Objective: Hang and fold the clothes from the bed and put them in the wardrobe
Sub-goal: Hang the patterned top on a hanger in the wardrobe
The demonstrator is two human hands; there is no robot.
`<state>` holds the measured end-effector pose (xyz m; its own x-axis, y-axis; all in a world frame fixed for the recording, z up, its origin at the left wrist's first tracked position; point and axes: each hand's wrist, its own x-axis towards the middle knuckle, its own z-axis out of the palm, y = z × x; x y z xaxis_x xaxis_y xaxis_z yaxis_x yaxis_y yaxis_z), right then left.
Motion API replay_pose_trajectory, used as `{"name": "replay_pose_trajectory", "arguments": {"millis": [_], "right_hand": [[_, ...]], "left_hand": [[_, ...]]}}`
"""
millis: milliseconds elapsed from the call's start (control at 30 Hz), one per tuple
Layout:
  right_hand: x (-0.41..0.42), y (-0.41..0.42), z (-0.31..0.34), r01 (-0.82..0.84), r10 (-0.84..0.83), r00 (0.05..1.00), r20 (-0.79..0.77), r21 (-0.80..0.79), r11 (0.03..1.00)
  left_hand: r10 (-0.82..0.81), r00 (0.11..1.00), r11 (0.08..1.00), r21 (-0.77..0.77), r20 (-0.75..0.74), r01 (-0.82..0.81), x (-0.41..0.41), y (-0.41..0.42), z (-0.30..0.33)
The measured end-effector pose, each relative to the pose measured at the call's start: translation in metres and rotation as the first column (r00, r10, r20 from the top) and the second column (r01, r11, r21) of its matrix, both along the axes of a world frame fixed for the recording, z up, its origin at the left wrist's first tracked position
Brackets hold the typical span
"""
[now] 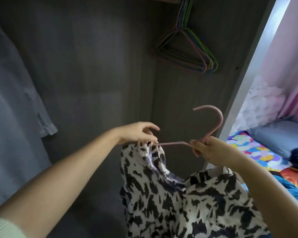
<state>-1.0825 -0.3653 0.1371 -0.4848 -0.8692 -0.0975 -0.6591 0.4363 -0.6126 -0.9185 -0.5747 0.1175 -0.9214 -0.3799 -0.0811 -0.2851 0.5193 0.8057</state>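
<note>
Two hands work one pink hanger (207,127) before the wardrobe (93,74): the right hand (202,148) wraps its grip tight round the neck, while the left hand (138,133) pinches the black-and-white patterned garment (170,194) onto the hanger's left arm, both forearms extended forward.

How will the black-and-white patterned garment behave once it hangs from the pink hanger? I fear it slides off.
The patterned garment looks thin and floppy, sagging in folds. Its slight sheen suggests it may slip along the pink hanger. It is probably light.
</note>
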Motion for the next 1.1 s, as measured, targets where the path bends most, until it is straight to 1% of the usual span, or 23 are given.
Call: {"name": "replay_pose_trajectory", "arguments": {"millis": [33,100,133,167,200,267,300,333,400,433,500,533,567,600,633,700,767,833,867,933,1000,1033,1100], "right_hand": [[-0.003,0.002,0.003,0.019,-0.019,1.000,0.016,-0.016,1.000],[-0.005,0.002,0.006,0.004,-0.004,0.999,0.043,0.000,1.000],[-0.004,0.000,0.007,-0.030,0.030,0.999,0.037,0.020,0.999],[-0.003,-0.002,0.006,-0.057,0.056,0.998,0.021,0.028,0.998],[-0.001,-0.004,0.005,-0.069,0.069,0.997,0.017,0.016,0.997],[-0.003,-0.005,0.007,-0.067,0.070,0.995,0.077,-0.037,0.997],[-0.005,-0.004,0.010,-0.094,0.098,0.990,0.098,-0.053,0.994],[-0.008,-0.001,0.013,-0.148,0.151,0.985,0.081,-0.049,0.988],[-0.017,0.006,0.025,-0.218,0.219,0.975,-0.044,0.025,0.976],[-0.023,0.009,0.029,-0.186,0.194,0.972,-0.131,0.076,0.980],[-0.042,0.019,0.029,-0.049,0.116,0.941,-0.317,0.211,0.976],[-0.049,0.022,0.023,0.033,0.066,0.949,-0.309,0.303,0.952],[-0.052,0.024,0.014,0.090,-0.002,0.974,-0.227,0.378,0.921],[-0.052,0.024,0.003,0.119,-0.065,0.988,-0.141,0.422,0.899],[-0.051,0.022,-0.008,0.127,-0.098,0.991,-0.089,0.438,0.890],[-0.051,0.021,-0.024,0.132,-0.140,0.990,-0.010,0.412,0.902],[-0.052,0.025,-0.031,0.109,-0.173,0.973,0.151,0.360,0.927],[-0.059,0.033,-0.034,0.091,-0.185,0.930,0.317,0.289,0.953],[-0.064,0.036,-0.035,0.104,-0.197,0.907,0.372,0.256,0.961],[-0.076,0.036,-0.038,0.182,-0.256,0.880,0.401,0.215,0.960],[-0.079,0.027,-0.042,0.193,-0.278,0.890,0.362,0.255,0.948],[-0.076,0.021,-0.046,0.153,-0.254,0.911,0.324,0.305,0.940],[-0.067,0.008,-0.052,0.031,-0.140,0.962,0.236,0.414,0.910]], "left_hand": [[0.020,1.000,0.997,-0.071,-0.001,-0.020,0.005,-0.005,-0.001],[-0.025,0.994,0.965,-0.257,0.108,0.052,0.009,-0.003,-0.005],[-0.053,0.987,0.946,-0.310,0.150,0.098,0.008,0.002,-0.011],[-0.062,0.988,0.938,-0.329,0.144,0.107,0.005,0.007,-0.017],[-0.052,0.994,0.943,-0.324,0.093,0.080,0.003,0.011,-0.023],[-0.021,0.997,0.967,-0.255,-0.072,0.002,0.001,0.014,-0.028],[-0.002,0.991,0.976,-0.217,-0.136,-0.028,0.001,0.013,-0.030],[0.007,0.984,0.978,-0.203,-0.180,-0.044,0.002,0.011,-0.031],[0.022,0.973,0.969,-0.236,-0.231,-0.078,0.004,0.007,-0.032],[0.033,0.966,0.961,-0.258,-0.255,-0.101,0.006,0.005,-0.033],[0.054,0.952,0.950,-0.279,-0.302,-0.142,0.008,0.000,-0.036],[0.067,0.946,0.945,-0.283,-0.318,-0.162,0.010,-0.002,-0.037],[0.079,0.942,0.940,-0.289,-0.327,-0.179,0.010,-0.003,-0.038],[0.088,0.939,0.935,-0.299,-0.332,-0.193,0.009,-0.004,-0.038],[0.090,0.940,0.928,-0.316,-0.329,-0.199,0.009,-0.004,-0.039],[0.079,0.947,0.906,-0.373,-0.310,-0.198,0.007,-0.003,-0.040],[0.066,0.951,0.880,-0.432,-0.301,-0.198,0.007,0.001,-0.041],[0.062,0.952,0.861,-0.467,-0.300,-0.203,0.009,0.003,-0.040],[0.065,0.953,0.858,-0.472,-0.296,-0.205,0.010,0.004,-0.039],[0.059,0.952,0.863,-0.463,-0.302,-0.200,0.012,0.006,-0.035],[0.037,0.949,0.872,-0.453,-0.314,-0.183,0.011,0.008,-0.033],[0.020,0.947,0.875,-0.453,-0.320,-0.172,0.010,0.009,-0.032],[-0.003,0.946,0.875,-0.458,-0.323,-0.154,0.008,0.012,-0.029]]}}
